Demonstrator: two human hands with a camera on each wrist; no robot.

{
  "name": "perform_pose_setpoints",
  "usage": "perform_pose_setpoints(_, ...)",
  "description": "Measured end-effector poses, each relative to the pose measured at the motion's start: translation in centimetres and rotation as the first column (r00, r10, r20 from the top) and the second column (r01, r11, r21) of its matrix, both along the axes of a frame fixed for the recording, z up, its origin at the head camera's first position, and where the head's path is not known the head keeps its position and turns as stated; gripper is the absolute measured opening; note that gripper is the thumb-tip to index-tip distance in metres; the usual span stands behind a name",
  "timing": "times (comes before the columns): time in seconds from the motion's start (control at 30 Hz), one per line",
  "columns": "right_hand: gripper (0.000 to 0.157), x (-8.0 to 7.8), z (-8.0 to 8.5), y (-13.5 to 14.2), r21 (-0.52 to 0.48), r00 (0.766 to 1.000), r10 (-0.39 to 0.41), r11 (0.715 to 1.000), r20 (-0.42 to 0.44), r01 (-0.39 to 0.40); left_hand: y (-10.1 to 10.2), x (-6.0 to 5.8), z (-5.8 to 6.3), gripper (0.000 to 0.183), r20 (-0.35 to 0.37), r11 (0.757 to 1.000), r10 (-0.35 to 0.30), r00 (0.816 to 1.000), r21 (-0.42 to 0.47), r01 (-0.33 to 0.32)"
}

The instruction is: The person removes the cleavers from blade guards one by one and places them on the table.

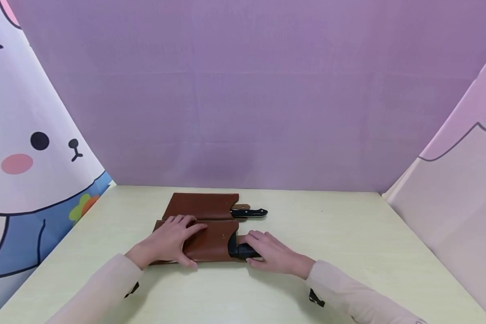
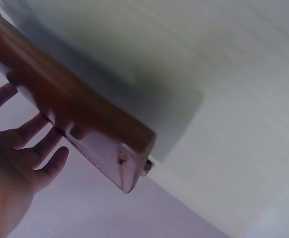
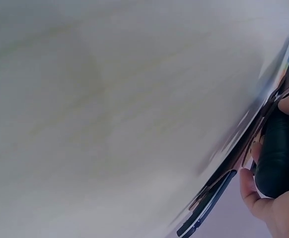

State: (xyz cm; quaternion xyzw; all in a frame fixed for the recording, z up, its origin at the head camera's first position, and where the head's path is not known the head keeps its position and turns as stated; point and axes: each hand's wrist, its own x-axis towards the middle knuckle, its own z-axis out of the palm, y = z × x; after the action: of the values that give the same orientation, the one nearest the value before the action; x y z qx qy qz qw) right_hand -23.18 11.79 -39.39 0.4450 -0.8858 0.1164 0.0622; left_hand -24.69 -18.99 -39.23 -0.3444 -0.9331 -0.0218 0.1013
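Note:
A brown leather knife sheath [image 1: 216, 245] lies flat on the table in the head view. My left hand [image 1: 172, 238] rests across its left part, fingers spread over the leather and thumb at the near edge. At the sheath's right mouth, my right hand [image 1: 273, 254] grips the thick black handle of a knife [image 1: 245, 251]. That knife's blade is hidden from view. The right wrist view shows fingers and thumb around the rounded black handle [image 3: 276, 158]. In the left wrist view, the left fingers lie against the glossy sheath [image 2: 80, 104].
Just behind lies a second brown sheath [image 1: 202, 204], its long edge close to the first. A knife with a riveted black handle [image 1: 251, 213] sticks out of its right end. The pale table [image 1: 328, 225] meets a purple backdrop [image 1: 267, 112], with printed cloths at both sides.

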Motion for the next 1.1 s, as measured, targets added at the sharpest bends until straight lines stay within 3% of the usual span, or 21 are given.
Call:
perform_pose_setpoints(0.3, 0.034, 0.1, 0.1, 0.3, -0.048, 0.998, -0.002, 0.999, -0.055, -0.001, 0.2, 0.4, 0.8, 0.104, -0.028, 1.0, 0.016, 0.999, -0.014, -0.017)
perform_pose_setpoints(1.1, 0.036, 0.7, 0.0, 0.7, -0.148, 0.992, 0.01, 0.989, -0.123, -0.029, 0.6, 0.8, 1.1, 0.103, -0.016, 1.0, 0.02, 1.0, -0.008, -0.02)
